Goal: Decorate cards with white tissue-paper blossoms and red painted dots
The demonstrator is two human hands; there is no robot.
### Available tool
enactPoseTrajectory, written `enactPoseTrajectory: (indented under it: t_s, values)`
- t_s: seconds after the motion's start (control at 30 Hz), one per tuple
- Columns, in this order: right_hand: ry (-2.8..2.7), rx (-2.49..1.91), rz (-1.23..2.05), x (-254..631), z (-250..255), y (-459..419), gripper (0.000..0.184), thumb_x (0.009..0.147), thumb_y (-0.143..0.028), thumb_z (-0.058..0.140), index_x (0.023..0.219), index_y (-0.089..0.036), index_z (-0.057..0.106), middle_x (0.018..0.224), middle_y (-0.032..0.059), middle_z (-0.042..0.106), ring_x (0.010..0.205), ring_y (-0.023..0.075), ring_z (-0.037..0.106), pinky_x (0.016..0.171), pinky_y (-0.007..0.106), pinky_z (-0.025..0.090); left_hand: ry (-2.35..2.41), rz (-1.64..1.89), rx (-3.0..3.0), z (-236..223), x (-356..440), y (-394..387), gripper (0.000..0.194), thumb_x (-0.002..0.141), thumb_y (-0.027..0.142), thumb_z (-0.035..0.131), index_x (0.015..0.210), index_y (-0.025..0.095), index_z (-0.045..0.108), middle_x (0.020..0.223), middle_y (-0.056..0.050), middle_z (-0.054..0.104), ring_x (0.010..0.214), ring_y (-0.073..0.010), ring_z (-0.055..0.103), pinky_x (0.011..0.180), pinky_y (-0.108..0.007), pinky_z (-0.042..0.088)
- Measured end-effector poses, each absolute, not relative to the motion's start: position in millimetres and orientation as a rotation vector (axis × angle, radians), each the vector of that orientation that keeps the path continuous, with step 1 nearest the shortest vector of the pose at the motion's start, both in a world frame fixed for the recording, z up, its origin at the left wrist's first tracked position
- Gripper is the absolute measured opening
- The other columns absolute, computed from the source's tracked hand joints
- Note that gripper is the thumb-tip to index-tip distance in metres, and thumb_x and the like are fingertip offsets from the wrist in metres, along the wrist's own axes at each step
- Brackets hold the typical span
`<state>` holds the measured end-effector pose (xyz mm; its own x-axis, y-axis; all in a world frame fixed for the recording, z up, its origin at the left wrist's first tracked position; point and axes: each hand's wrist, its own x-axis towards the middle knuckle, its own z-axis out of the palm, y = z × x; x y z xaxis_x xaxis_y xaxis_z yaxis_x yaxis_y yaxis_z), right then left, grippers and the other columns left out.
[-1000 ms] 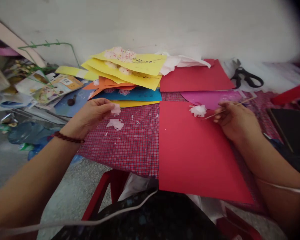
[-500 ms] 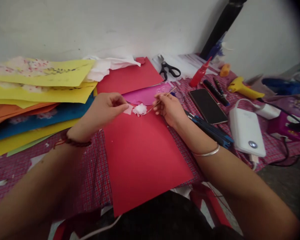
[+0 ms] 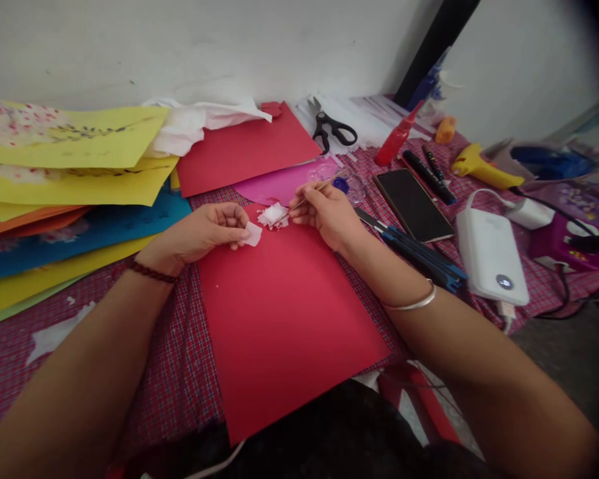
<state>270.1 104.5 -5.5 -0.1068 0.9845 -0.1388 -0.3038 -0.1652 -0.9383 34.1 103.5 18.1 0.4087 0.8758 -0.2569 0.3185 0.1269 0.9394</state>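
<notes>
A small square of white tissue paper (image 3: 253,234) is pinched between the thumb and fingers of my left hand (image 3: 214,229). My right hand (image 3: 324,211) is closed on a thin wooden stick (image 3: 299,203), whose tip reaches the white tissue tuft. That tuft (image 3: 273,215) of crumpled tissue bits sits at the far end of a large red sheet of paper (image 3: 289,319). Both hands are at the sheet's far end, on either side of the tuft.
Yellow and blue papers (image 3: 80,193) are stacked at left. Behind lie another red sheet (image 3: 249,150), a purple sheet (image 3: 274,183) and scissors (image 3: 329,126). At right are a red bottle (image 3: 397,140), phone (image 3: 413,203), blue-handled tool (image 3: 419,256), yellow glue gun (image 3: 484,169) and white power bank (image 3: 494,256).
My left hand has drawn back slightly toward me and away from the tuft, with the tissue square still pinched. My right hand stays by the tuft with the stick. The view has shifted a little.
</notes>
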Motion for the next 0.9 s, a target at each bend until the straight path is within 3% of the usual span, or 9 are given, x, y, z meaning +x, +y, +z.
enactPoseTrajectory:
  t_s: [0.27,0.43,0.57,0.9]
  values:
    - [-0.904,-1.033,1.484,268.0,-10.5,108.5,0.017,0.098,-0.031,0.056,0.085,-0.021,0.053,0.071,-0.0028,0.068,0.059,0.0080,0.066,0.062,0.023,0.062,1.158,0.427,1.608,24.3,47.8,96.2,0.012,0.068,0.030,0.078,0.068,0.020,0.072,0.072,-0.004,0.073,0.067,-0.0140,0.064,0.063,-0.024,0.049]
    - [-0.898,-1.049,1.478,267.1,-8.1,107.7,0.019,0.096,-0.035,0.059,0.084,-0.022,0.052,0.072,-0.0028,0.067,0.059,0.0086,0.066,0.062,0.024,0.062,1.319,0.684,1.583,13.3,71.0,89.5,0.012,0.066,0.027,0.077,0.064,0.018,0.069,0.070,-0.002,0.071,0.065,-0.0139,0.061,0.061,-0.025,0.044]
    - [-0.849,-1.053,1.454,268.9,-4.9,104.9,0.020,0.096,-0.035,0.058,0.084,-0.021,0.051,0.072,-0.0022,0.067,0.057,0.0089,0.065,0.058,0.023,0.059,1.443,0.778,1.621,6.7,84.2,88.5,0.008,0.066,0.022,0.075,0.064,0.018,0.069,0.065,-0.001,0.068,0.062,-0.0127,0.056,0.057,-0.026,0.038]
    - [-1.072,-0.956,1.221,263.4,-0.8,87.4,0.028,0.092,-0.050,0.060,0.087,-0.023,0.051,0.067,-0.0044,0.061,0.055,0.0095,0.060,0.052,0.021,0.051,1.478,0.886,1.633,0.6,89.0,94.2,0.011,0.069,0.018,0.071,0.062,0.018,0.062,0.065,0.001,0.065,0.062,-0.0135,0.055,0.058,-0.027,0.038]
